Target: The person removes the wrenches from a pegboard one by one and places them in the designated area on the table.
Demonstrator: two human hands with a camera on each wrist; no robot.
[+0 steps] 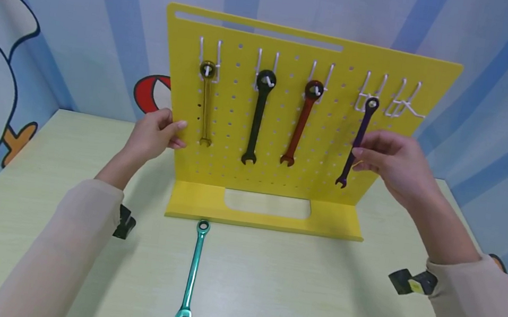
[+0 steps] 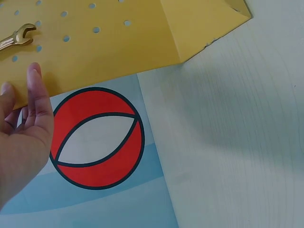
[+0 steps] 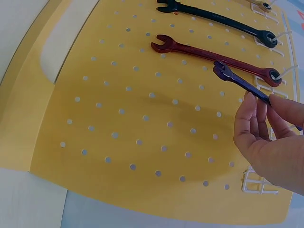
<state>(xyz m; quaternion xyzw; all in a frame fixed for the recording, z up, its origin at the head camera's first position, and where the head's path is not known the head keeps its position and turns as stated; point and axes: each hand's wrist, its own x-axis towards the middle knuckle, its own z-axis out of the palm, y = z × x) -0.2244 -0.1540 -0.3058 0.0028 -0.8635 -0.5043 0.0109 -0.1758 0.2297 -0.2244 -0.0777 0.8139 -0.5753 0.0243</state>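
Observation:
A yellow pegboard (image 1: 275, 182) stands upright on the table. Gold (image 1: 205, 104), black (image 1: 256, 118), red (image 1: 300, 124) and purple wrenches (image 1: 359, 137) hang on its white hooks. My right hand (image 1: 390, 163) pinches the purple wrench's shank (image 3: 247, 85) between thumb and fingertips (image 3: 251, 109). My left hand (image 1: 153, 132) grips the board's left edge, thumb on the front face (image 2: 33, 78) near the gold wrench's open end (image 2: 21, 35). A teal wrench (image 1: 192, 273) lies flat on the table in front of the board's base.
The rightmost pair of white hooks (image 1: 403, 106) carries nothing. A cartoon backdrop (image 1: 60, 20) with a red and white ball (image 2: 97, 137) stands behind the table. Pale wood tabletop (image 1: 288, 302) spreads in front of the board. Black wrist mounts (image 1: 411, 282) sit on both sleeves.

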